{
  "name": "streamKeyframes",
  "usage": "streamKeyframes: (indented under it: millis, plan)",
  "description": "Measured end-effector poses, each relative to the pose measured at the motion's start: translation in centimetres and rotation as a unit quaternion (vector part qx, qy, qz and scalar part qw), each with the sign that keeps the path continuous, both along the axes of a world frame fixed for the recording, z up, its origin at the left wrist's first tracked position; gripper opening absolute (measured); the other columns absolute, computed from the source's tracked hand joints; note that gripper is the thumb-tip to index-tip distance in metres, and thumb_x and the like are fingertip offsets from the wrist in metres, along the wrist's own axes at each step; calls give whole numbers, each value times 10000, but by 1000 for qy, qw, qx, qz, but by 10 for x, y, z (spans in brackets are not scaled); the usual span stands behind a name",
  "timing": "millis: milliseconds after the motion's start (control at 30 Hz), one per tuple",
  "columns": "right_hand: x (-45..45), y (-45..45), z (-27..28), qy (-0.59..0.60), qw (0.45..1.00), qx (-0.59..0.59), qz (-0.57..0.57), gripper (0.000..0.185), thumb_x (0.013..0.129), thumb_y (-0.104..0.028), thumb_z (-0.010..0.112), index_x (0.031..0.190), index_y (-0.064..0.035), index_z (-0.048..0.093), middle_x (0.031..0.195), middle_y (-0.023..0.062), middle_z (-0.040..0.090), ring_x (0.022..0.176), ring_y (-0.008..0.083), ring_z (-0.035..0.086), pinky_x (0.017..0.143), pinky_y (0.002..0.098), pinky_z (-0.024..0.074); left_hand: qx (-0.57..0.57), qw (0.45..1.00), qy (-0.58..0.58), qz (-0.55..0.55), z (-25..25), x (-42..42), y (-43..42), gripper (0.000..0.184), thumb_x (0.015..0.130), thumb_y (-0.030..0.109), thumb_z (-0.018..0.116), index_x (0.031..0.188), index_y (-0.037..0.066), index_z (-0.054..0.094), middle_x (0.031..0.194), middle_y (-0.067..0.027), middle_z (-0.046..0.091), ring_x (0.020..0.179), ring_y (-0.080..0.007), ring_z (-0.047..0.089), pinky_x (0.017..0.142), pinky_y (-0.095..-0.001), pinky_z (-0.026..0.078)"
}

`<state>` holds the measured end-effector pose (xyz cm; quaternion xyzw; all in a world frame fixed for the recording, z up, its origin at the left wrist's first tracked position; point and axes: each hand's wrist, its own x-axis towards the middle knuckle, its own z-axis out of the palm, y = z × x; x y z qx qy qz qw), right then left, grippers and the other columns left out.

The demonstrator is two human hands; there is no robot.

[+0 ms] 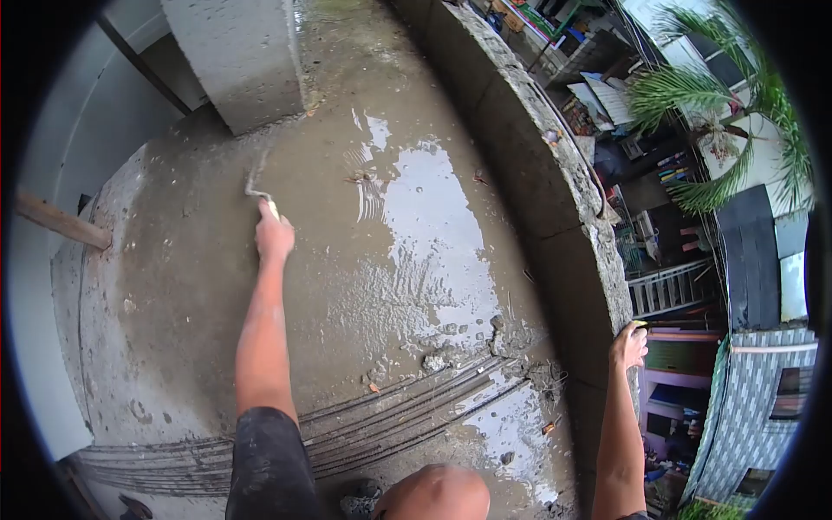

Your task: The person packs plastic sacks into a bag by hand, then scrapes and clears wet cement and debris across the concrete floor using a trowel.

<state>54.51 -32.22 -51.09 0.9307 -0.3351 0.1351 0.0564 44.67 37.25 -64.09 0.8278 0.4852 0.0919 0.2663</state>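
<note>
Head view, floor hollow: wet grey floor point(191, 295) between low wall point(530, 178) and pillar point(238, 61); puddle point(438, 204) pooled on the wall side, bright with reflection.
Left grip: left hand point(275, 238) clamped round the handle of a trowel point(272, 208), arm stretched forward.
Trowel: out ahead over the floor, bent neck and pale, blurred blade pointing at the pillar's foot; blade contact hard to tell.
Right grip: right hand point(629, 346) at the wall's rough top edge, fingers curled; cannot tell if clamped on anything.
Edges, room: wall bounds the right; open wet floor between trowel and puddle.
In the way: steel rods point(390, 429) lie across the floor, nearer the body; rubble lump point(433, 360) just beyond; wooden post point(65, 221) slants in at left; knee point(446, 496) below.
Beyond wall: palm point(737, 113), cluttered yard.
</note>
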Motion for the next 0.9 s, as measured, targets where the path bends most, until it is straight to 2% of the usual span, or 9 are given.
streamKeyframes:
  millis: [133,267,400,467,533,633,767,833,900]
  plan:
    - [-3,5,2,13,1000,-1,3,487,890,-465,346,1081,-51,516,1168,158,540,1119,369,467,876,610,346,-22,988,32,-150,12,-1,-96,582,866,174,525,1380,97,263,929,-282,625,876,-453,607,794,-512,477]
    - [-4,13,8,16,1000,1,3,475,884,-445,359,1058,-34,522,1148,174,545,1108,368,471,875,580,345,-78,968,0,-238,22,12,-186,607,870,179,520,1403,80,246,919,-299,620,866,-460,601,795,-509,476]
    - [-3,9,9,-9,1000,16,18,468,874,-432,387,1053,-22,524,1131,181,556,1107,364,467,887,561,339,-142,922,13,-361,37,15,-257,607,878,208,530,1409,95,258,971,-285,617,902,-456,594,812,-492,479]
    - [-6,14,13,-15,999,32,24,463,859,-421,416,1048,-12,523,1113,187,552,1098,354,462,892,553,334,-118,887,-78,-440,43,14,-260,585,874,204,545,1397,126,295,974,-263,623,903,-443,604,801,-484,485]
    - [-5,15,11,-32,999,27,32,453,847,-408,422,1039,-12,526,1099,185,554,1088,357,465,883,554,334,-123,928,-114,-332,63,49,-249,522,878,190,547,1356,129,346,963,-259,627,906,-433,610,792,-482,485]
    - [-6,12,13,-37,998,39,34,445,833,-397,429,1025,-10,532,1096,184,554,1078,360,466,875,545,336,-24,965,-60,-253,34,137,-208,549,886,196,510,1382,103,294,1044,-280,605,943,-437,598,821,-478,482]
    - [-7,13,16,-41,997,48,33,454,823,-405,433,1020,-10,536,1086,182,551,1071,355,466,877,544,323,4,934,26,-356,30,149,-262,623,830,158,535,1395,81,282,997,-275,620,921,-434,607,817,-474,490]
    - [-8,12,13,-37,997,56,31,460,821,-409,435,1024,-9,537,1080,183,551,1068,353,467,883,544,315,-33,907,70,-414,30,104,-311,696,810,129,560,1421,109,227,1000,-289,608,933,-444,593,832,-485,479]
    - [-7,9,12,-50,996,55,40,462,822,-410,437,1028,-10,538,1080,184,549,1069,353,465,884,542,314,-65,888,83,-447,26,51,-358,742,798,123,574,1434,84,193,948,-288,615,891,-450,600,809,-496,482]
